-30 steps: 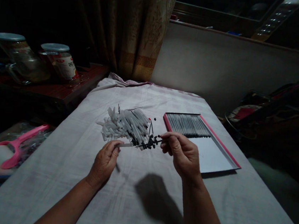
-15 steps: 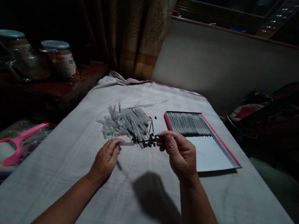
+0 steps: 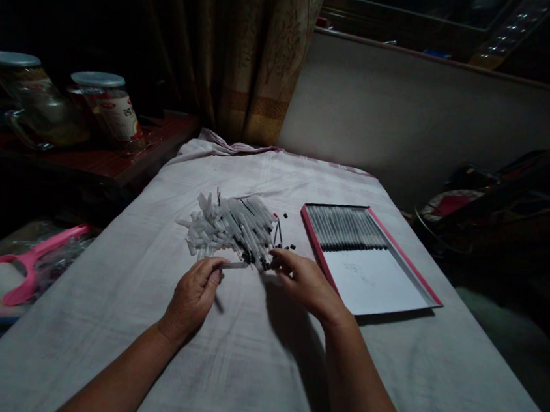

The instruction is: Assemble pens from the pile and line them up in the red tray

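Note:
My left hand [image 3: 196, 291] is closed around one end of a pale pen barrel [image 3: 235, 265], which points right, just in front of a loose pile. In that pile are many translucent pen barrels [image 3: 238, 222] and whitish pen caps [image 3: 197, 227]. My right hand [image 3: 301, 275] reaches down at the pile's right edge among small black plugs [image 3: 292, 247]. Its fingers are bent together, and whatever lies between their tips is hidden. Close behind them lie thin dark sticks with a red tip [image 3: 276, 217].
A shallow box with pink-red edges [image 3: 415, 271] stands at the right, with a row of black-tipped pens [image 3: 354, 227] along its far half. Under everything lies a pale cloth [image 3: 220, 357]. Lidded jars [image 3: 111, 110] stand on a brown side table, above a pink handled object [image 3: 33, 262].
My right hand has moved left and down from the dark stick it held at the barrel's end to the black plugs. The dark stick no longer shows between the hands. My left hand stays put.

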Available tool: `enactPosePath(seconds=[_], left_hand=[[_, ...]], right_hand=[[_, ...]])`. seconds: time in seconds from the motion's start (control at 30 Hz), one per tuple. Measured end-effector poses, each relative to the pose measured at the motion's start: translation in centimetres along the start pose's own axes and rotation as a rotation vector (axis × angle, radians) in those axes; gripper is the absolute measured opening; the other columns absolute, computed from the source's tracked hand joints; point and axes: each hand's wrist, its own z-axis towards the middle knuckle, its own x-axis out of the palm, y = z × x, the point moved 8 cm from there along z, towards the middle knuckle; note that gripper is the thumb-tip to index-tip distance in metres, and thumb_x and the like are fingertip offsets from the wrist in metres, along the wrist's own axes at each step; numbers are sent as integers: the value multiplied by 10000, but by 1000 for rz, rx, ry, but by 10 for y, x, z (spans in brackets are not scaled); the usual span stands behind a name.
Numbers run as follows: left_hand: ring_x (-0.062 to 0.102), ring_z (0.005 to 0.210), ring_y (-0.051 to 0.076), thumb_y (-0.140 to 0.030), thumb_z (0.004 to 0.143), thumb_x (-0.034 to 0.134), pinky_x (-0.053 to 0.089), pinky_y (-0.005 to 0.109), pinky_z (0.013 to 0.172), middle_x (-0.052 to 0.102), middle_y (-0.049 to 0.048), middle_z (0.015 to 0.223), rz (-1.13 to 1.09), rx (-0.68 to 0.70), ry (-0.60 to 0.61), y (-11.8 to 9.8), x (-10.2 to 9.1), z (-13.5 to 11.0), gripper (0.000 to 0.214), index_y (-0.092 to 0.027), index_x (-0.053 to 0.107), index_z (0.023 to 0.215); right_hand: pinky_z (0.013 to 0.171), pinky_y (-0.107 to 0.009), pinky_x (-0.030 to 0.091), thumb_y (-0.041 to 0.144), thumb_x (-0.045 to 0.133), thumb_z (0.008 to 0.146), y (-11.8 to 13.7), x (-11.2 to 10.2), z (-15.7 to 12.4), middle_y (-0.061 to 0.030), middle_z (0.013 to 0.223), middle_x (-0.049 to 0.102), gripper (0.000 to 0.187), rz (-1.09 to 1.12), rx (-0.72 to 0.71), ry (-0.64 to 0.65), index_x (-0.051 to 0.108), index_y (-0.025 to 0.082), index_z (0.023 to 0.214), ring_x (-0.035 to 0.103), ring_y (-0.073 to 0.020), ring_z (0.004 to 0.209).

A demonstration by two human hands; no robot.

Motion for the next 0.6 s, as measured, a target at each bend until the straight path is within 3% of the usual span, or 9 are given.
enactPosePath(seconds=[0.07,0.17,0.3,0.47,0.53,0.6], left_hand=[[684,828,187,-288,944,447,559,335,774,698,62,951,-27,-20,-5,3,0,-1,253,-199,637,1085],[687,866,193,-286,943,458,560,339,800,702,66,956,-25,1,4,3,1,0,250,-197,643,1086],[674,955,199,-259,941,472,545,339,872,715,71,1011,27,76,4,-4,1,1,251,-198,668,1084],[673,962,189,-236,942,479,541,314,875,722,64,1022,58,109,23,-6,3,1,253,-204,679,1093],[674,950,188,-233,942,481,543,311,867,723,65,1011,62,124,21,-6,3,1,249,-200,680,1089],[674,947,188,-232,943,483,544,314,865,723,66,1007,65,133,19,-7,4,1,245,-200,678,1088]], right_hand=[[833,-324,502,46,542,809,-28,-13,4,-88,1014,741,342,-189,125,-178,725,195,1056,682,-219,932],[887,-349,486,49,526,822,-52,-24,7,-116,1107,700,363,-334,244,-357,714,183,1102,661,-238,986],[865,-340,478,121,530,881,-60,-13,16,-151,1143,649,363,-412,299,-324,678,166,1209,649,-250,974],[817,-315,460,167,552,887,-66,-9,25,-132,1037,659,210,-416,343,-301,737,166,986,638,-224,902],[824,-320,457,146,562,856,-66,-12,24,-117,971,679,179,-306,318,-343,728,154,924,631,-216,890],[814,-320,467,162,573,832,-63,-12,18,-89,912,696,156,-50,268,-383,716,155,894,631,-201,866]])
